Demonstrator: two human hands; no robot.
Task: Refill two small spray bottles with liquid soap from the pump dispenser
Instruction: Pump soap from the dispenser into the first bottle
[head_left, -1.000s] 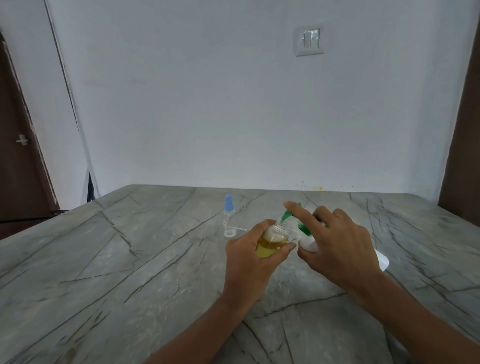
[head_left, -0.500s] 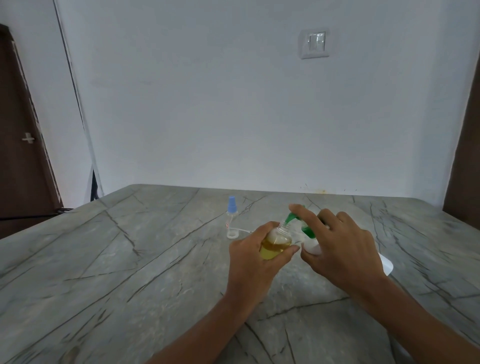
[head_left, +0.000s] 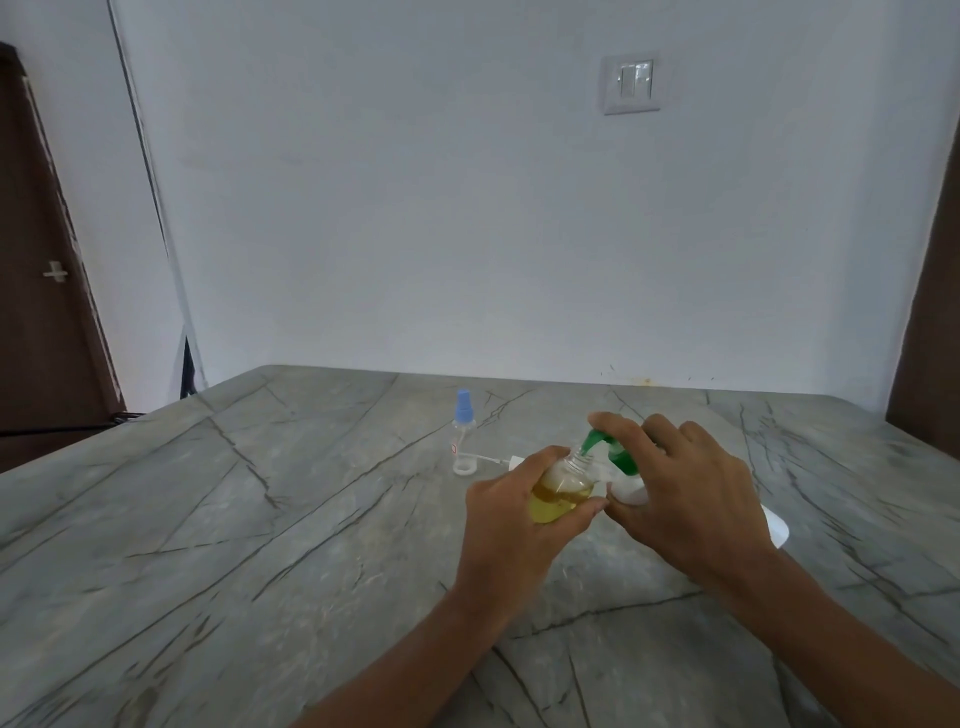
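Observation:
My left hand (head_left: 511, 525) grips a small clear spray bottle (head_left: 558, 491), uncapped and partly filled with yellow liquid, its mouth tilted up under a green pump nozzle. My right hand (head_left: 685, 499) covers the white pump dispenser (head_left: 631, 493); its index finger rests on the green pump head (head_left: 602, 441) and the other fingers curl round the dispenser's top. Most of the dispenser body is hidden by this hand. A second small clear spray bottle (head_left: 464, 439) with a blue cap stands upright farther back. A loose white spray top with its thin tube (head_left: 506, 460) lies beside it.
The grey veined stone table (head_left: 260, 519) runs to a white wall at the back. A white object (head_left: 776, 527) peeks out behind my right wrist. A dark door stands at the far left and dark wood at the right edge.
Both hands hold nearly the same pose over the bottle and pump. The view has shifted slightly; the liquid level in the held bottle looks about the same.

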